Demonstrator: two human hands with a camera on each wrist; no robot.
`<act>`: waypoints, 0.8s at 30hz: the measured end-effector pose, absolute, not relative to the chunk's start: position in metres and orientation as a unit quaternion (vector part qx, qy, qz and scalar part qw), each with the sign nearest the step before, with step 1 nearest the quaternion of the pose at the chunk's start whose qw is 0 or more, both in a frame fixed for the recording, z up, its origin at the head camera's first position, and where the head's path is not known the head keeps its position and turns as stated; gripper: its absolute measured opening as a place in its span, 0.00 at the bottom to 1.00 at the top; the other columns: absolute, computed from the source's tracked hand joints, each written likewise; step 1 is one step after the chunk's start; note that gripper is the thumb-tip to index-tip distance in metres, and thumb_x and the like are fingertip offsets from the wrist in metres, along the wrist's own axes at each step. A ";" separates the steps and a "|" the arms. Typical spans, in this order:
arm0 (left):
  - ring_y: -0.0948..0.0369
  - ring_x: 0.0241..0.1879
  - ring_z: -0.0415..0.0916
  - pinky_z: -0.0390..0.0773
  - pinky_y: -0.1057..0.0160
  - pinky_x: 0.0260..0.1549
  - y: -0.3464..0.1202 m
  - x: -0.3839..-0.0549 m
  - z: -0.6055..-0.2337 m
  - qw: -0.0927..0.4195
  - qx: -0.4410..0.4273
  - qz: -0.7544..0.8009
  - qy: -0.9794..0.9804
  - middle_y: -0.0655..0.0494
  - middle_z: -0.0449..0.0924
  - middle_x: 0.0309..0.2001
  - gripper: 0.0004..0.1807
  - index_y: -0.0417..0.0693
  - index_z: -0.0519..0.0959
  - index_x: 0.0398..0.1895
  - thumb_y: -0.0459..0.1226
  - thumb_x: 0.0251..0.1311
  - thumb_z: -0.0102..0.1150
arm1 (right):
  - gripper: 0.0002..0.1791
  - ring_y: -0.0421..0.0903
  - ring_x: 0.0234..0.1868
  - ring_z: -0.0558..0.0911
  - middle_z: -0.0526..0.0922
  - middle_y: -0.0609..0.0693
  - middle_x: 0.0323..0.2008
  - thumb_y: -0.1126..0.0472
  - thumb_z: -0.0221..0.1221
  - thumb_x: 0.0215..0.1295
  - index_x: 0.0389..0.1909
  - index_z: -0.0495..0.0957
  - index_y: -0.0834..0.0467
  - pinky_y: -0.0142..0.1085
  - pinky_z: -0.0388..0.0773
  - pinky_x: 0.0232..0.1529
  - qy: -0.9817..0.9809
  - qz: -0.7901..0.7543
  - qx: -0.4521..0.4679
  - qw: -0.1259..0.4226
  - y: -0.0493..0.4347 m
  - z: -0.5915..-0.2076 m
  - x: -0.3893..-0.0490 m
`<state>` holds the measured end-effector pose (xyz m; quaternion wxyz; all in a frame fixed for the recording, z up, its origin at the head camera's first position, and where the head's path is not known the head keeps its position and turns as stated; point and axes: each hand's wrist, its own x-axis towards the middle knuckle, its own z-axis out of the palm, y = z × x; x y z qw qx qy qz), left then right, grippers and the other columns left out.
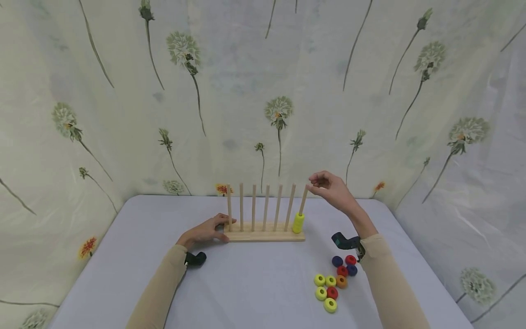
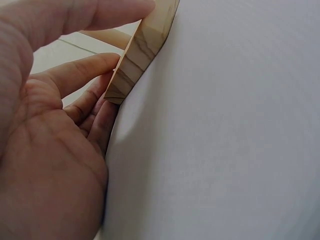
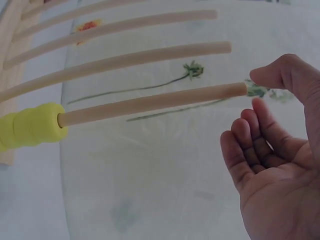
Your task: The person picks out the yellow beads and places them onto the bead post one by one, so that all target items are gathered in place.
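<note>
A wooden rack (image 1: 265, 236) with a row of several upright pegs stands on the table. My left hand (image 1: 207, 230) grips the left end of its base, thumb on the near side and fingers on the far side, as the left wrist view also shows at the base end (image 2: 131, 65). Yellow beads (image 1: 298, 223) are stacked at the bottom of the rightmost peg (image 3: 155, 104); the other pegs carry none. Beside that peg's tip is my right hand (image 1: 334, 192). Its thumb and bent fingers (image 3: 267, 125) stand apart with nothing between them.
Loose yellow beads (image 1: 330, 305), red beads (image 1: 332, 293), dark blue beads (image 1: 337, 261) and an orange bead (image 1: 341, 281) lie at the right front, near the right forearm. A flowered cloth (image 1: 234, 91) hangs behind the white-covered table (image 1: 246, 283).
</note>
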<state>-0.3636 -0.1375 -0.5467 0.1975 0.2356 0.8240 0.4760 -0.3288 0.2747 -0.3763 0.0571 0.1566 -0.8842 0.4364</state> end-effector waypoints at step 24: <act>0.48 0.66 0.58 0.53 0.41 0.67 -0.137 -0.361 -0.541 0.188 0.256 0.460 0.829 0.47 0.62 0.63 0.36 0.50 0.71 0.66 0.38 0.50 0.71 | 0.18 0.46 0.48 0.78 0.75 0.63 0.47 0.60 0.62 0.64 0.50 0.71 0.65 0.26 0.76 0.47 -0.860 0.458 0.194 -0.115 0.323 -0.481 -0.257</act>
